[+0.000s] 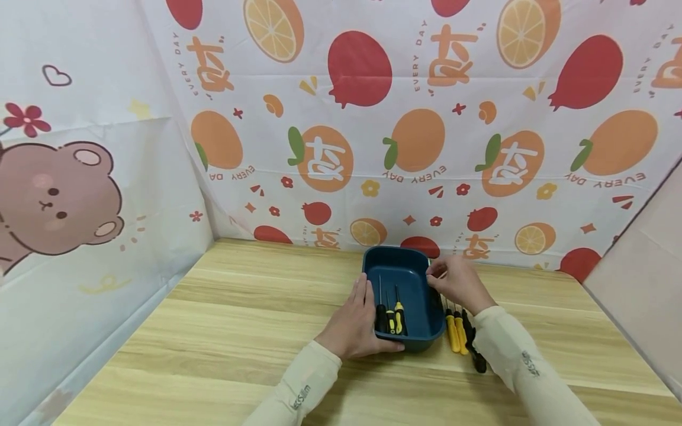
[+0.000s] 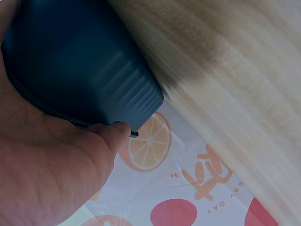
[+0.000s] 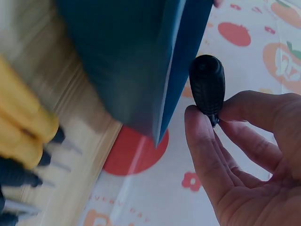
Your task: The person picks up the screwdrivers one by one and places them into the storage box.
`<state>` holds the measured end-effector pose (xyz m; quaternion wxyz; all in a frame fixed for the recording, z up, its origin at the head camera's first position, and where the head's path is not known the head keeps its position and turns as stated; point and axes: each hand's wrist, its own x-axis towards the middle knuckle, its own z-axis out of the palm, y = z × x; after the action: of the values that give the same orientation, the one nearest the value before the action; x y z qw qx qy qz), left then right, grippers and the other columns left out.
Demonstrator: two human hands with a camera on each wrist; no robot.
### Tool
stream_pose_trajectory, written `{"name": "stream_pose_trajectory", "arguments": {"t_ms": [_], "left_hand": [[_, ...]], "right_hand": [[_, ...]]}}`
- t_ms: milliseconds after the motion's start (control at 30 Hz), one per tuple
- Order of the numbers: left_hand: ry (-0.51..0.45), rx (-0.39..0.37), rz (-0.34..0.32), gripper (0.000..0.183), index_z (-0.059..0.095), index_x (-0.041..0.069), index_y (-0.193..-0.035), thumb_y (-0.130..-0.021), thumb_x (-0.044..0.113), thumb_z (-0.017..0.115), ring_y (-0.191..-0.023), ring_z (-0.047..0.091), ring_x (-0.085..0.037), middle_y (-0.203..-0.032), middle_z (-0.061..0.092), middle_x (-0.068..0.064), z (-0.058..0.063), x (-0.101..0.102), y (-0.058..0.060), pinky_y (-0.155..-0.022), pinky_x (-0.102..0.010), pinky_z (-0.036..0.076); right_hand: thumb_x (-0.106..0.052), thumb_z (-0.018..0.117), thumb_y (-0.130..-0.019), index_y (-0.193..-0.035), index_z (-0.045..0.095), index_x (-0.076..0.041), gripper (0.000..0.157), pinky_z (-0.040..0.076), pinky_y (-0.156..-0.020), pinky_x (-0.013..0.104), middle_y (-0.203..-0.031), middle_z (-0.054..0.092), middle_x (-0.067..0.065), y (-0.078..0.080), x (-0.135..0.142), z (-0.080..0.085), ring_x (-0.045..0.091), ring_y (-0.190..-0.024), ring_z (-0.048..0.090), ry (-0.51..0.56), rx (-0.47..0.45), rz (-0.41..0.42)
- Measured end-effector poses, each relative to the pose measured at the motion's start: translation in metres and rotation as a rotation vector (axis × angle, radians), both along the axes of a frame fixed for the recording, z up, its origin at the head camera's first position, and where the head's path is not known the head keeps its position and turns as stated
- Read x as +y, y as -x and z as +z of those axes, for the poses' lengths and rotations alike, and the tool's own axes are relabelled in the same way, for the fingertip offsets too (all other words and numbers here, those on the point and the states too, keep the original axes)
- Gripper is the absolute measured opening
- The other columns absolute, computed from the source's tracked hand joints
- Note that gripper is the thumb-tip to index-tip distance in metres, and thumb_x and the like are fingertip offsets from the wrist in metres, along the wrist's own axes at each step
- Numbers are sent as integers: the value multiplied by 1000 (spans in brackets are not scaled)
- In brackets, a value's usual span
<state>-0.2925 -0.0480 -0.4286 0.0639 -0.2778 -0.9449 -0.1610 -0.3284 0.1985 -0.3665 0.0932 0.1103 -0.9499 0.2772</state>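
Note:
A dark blue bin (image 1: 413, 290) stands on the table with its open top up. My left hand (image 1: 353, 322) holds it at the near left corner, fingers along the left wall and thumb across the front; the left wrist view shows the fingers at its rim. Inside lie a black screwdriver (image 1: 380, 318) and two yellow-and-black screwdrivers (image 1: 399, 316), tips pointing away. At the right rim, my right hand (image 1: 462, 285) pinches another screwdriver (image 3: 207, 87) just below its black handle, between thumb and fingers. Its shaft is hidden by the hand in the right wrist view.
Right of the bin, yellow-handled screwdrivers (image 1: 453, 332) and black-handled tools (image 1: 472, 341) lie on the wood-grain table (image 1: 240, 331), under the right forearm. A fruit-print cloth (image 1: 367, 142) hangs behind the table, and a bear-print cloth (image 1: 58, 195) at the left.

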Motion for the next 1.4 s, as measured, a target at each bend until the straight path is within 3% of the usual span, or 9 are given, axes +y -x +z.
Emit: {"name": "stream_pose_trajectory", "arguments": {"t_ms": [500, 733, 1000, 1400], "left_hand": [[-5, -1, -6, 132, 22, -13, -155, -73, 79, 71, -149, 27, -38, -163, 18, -29, 4, 0, 0, -112, -41, 41], [15, 18, -5, 131, 23, -13, -154, -73, 79, 70, -149, 26, -38, -162, 20, -30, 4, 1, 0, -113, -40, 39], [17, 1, 1, 131, 24, -13, -154, -74, 79, 70, -150, 25, -37, -163, 19, -29, 4, 1, 0, -114, -40, 39], [22, -8, 1, 130, 23, -12, -155, -74, 78, 70, -150, 25, -37, -163, 19, -29, 4, 0, 0, -115, -39, 37]], "right_hand": [[-4, 71, -91, -87, 74, -3, 5, 59, -68, 33, -85, 68, 5, 9, -33, -12, 20, -74, 60, -58, -193, 72], [-1, 69, -88, -74, 67, -9, 15, 51, -59, 30, -69, 60, 1, 10, -43, -22, 17, -63, 54, -178, -166, 94], [3, 63, -86, -64, 59, -10, 26, 37, -50, 26, -56, 47, -1, 9, -50, -36, 14, -50, 43, -179, -198, 70], [4, 66, -85, -70, 57, -9, 21, 38, -53, 27, -64, 52, 3, 8, -54, -40, 17, -55, 47, -201, -219, 49]]}}
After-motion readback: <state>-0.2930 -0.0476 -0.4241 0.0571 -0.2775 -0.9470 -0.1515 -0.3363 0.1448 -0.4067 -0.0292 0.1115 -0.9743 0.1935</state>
